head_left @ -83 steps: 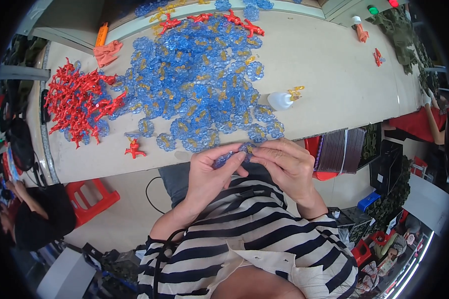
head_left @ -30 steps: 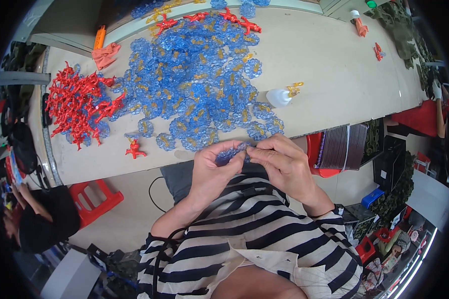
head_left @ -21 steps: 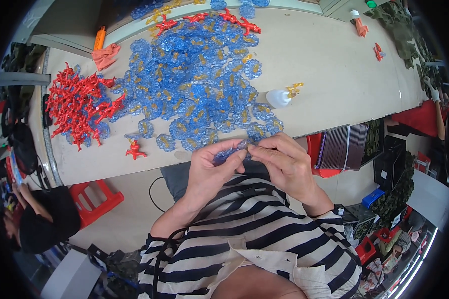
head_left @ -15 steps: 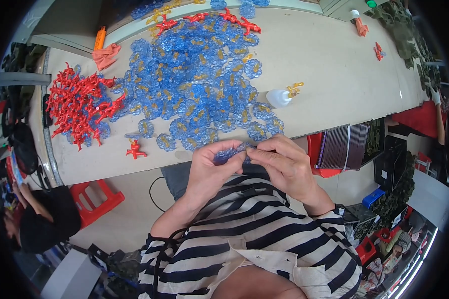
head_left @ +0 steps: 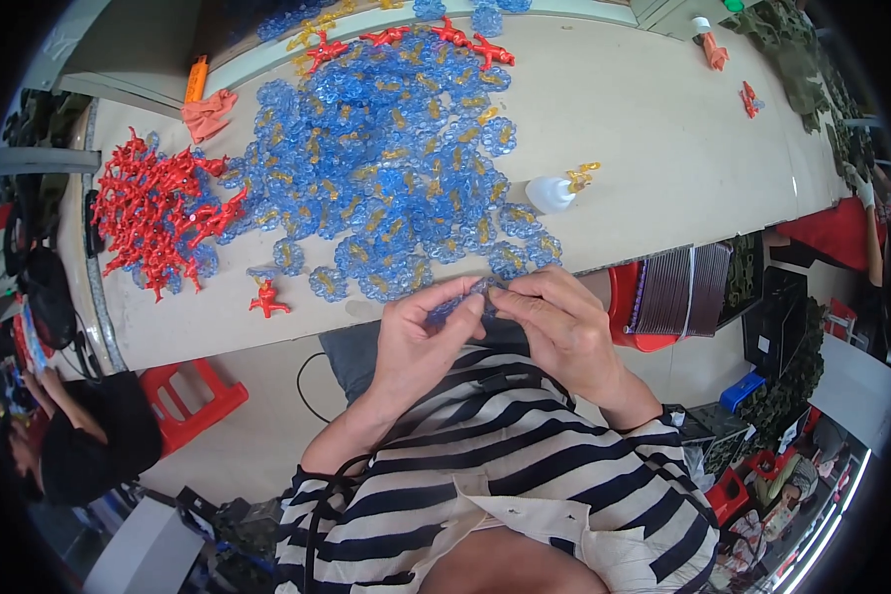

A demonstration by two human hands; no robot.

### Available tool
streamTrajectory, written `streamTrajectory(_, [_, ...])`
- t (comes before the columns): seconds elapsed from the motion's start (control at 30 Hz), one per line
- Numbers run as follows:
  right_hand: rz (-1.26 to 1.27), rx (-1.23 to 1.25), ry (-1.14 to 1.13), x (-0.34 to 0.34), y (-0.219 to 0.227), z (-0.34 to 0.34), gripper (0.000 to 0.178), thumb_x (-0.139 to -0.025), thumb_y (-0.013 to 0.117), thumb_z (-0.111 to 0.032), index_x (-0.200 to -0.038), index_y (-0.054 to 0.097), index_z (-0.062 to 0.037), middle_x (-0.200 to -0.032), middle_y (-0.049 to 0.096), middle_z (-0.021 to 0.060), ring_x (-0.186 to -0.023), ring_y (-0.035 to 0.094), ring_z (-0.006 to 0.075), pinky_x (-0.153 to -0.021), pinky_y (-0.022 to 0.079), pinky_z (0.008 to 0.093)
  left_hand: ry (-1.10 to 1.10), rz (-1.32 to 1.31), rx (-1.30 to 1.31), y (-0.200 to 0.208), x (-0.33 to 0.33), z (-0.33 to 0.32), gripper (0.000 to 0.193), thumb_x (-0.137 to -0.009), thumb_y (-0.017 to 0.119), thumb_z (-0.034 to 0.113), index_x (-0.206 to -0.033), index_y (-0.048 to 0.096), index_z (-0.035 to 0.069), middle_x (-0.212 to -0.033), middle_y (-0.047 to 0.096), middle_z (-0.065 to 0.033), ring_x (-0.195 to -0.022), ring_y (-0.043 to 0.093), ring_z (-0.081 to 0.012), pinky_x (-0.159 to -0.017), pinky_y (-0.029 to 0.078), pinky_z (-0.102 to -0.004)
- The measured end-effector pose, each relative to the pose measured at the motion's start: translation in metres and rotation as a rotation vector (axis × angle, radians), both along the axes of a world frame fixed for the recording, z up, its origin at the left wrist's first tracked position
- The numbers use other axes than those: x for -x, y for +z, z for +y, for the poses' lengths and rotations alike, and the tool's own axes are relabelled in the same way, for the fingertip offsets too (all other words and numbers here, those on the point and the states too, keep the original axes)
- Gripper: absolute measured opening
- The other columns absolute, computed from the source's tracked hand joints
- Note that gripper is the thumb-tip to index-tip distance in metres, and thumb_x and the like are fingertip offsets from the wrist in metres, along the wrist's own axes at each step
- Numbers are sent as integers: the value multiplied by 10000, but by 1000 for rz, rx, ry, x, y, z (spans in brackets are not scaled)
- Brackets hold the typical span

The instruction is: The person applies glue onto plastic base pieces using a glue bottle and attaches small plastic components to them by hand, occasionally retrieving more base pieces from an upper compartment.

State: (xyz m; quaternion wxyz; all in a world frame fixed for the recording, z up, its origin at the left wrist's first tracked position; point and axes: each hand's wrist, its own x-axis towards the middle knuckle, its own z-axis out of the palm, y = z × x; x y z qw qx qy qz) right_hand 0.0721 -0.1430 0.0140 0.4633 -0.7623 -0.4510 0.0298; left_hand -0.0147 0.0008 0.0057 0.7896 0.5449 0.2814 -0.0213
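Observation:
At the table's near edge, my left hand [head_left: 421, 337] grips a clear blue plastic piece [head_left: 452, 305] between thumb and fingers. My right hand [head_left: 564, 327] pinches at the right side of the same piece, and its fingertips hide whatever small part may be there. Just beyond my hands spreads a large heap of blue flower-shaped pieces [head_left: 386, 148], many with yellow bits on them. A single red figure [head_left: 268, 298] lies left of my hands, near the edge. Farther left is a pile of red figures [head_left: 153, 213] with some blue pieces among them.
Right of the heap, a white bottle [head_left: 549, 194] has yellow pieces at its tip. Several red figures [head_left: 386, 37] line the heap's far side. An orange tube [head_left: 197, 79] and pink cloth [head_left: 208, 114] lie at the far left. A red stool [head_left: 193, 401] and other people are nearby.
Both hands stay at the same spot around the blue piece. The fingers have shifted only slightly, with the left thumb a little lower on it.

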Motion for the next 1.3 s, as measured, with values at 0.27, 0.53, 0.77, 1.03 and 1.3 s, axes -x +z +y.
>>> streamTrajectory(0.27, [15, -28, 6, 0, -6, -1, 295, -595, 615, 131, -881, 626, 59, -813, 572, 135, -695, 562, 263, -595, 475, 318, -64, -72, -113, -5, 2, 4, 224, -902, 552, 109, -1083, 621, -5, -671, 606, -30, -532, 449, -14, -459, 329, -157])
streamTrajectory(0.53, [162, 19, -150, -4, 6, -7, 330, -671, 709, 18, -994, 649, -11, -853, 605, 115, -723, 590, 212, -617, 485, 297, 31, -4, 256, -5, -2, 6, 254, -923, 512, 125, -1103, 590, -36, -714, 613, -89, -531, 497, -68, -410, 267, -176])
streamTrajectory(0.77, [476, 52, -206, -1, 4, -21, 389, -687, 728, -15, -1063, 629, -21, -775, 616, 91, -667, 571, 135, -600, 463, 251, -70, -36, 332, -3, -4, 0, 308, -931, 502, 133, -1194, 532, -24, -924, 616, -80, -712, 564, -97, -508, 380, -183])
streamTrajectory(1.03, [166, 235, -527, -34, -3, -37, 339, -715, 696, 2, -1047, 627, -5, -926, 575, 110, -725, 563, 164, -587, 475, 259, -143, -43, 533, 6, 0, 4, 395, -930, 471, 91, -1303, 406, -20, -1079, 571, -107, -968, 583, -198, -711, 462, -253])
streamTrajectory(1.3, [-43, 133, -495, -51, 5, -6, 383, -661, 748, -80, -1026, 644, -28, -1015, 571, 114, -933, 519, 256, -796, 444, 341, -88, -58, 626, 5, -1, 9, 417, -904, 502, 64, -1296, 404, -36, -1189, 540, -187, -1010, 579, -226, -764, 476, -274])
